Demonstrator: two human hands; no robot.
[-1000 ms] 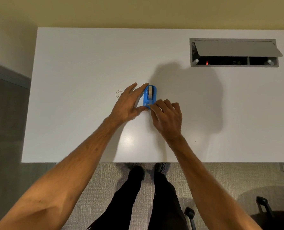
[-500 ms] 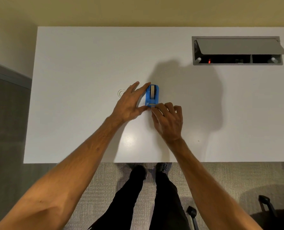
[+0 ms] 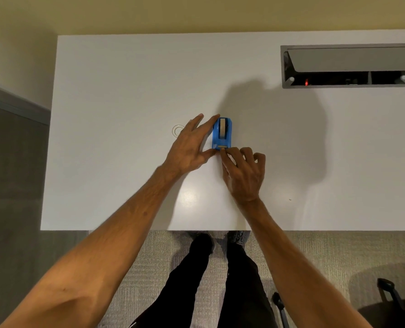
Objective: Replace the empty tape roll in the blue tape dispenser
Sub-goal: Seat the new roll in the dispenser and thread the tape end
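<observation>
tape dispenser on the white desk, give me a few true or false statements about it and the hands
1. The blue tape dispenser stands on the white desk. True.
2. The left hand lies flat on the desk, clear of the dispenser. False: its fingers touch the dispenser's left side.
3. The right hand has fingertips at the dispenser's near end. True.
4. The clear empty roll sits right of the dispenser. False: it lies left, partly behind the left hand.
5. The desk's cable hatch is closed. False: its lid is up.
</observation>
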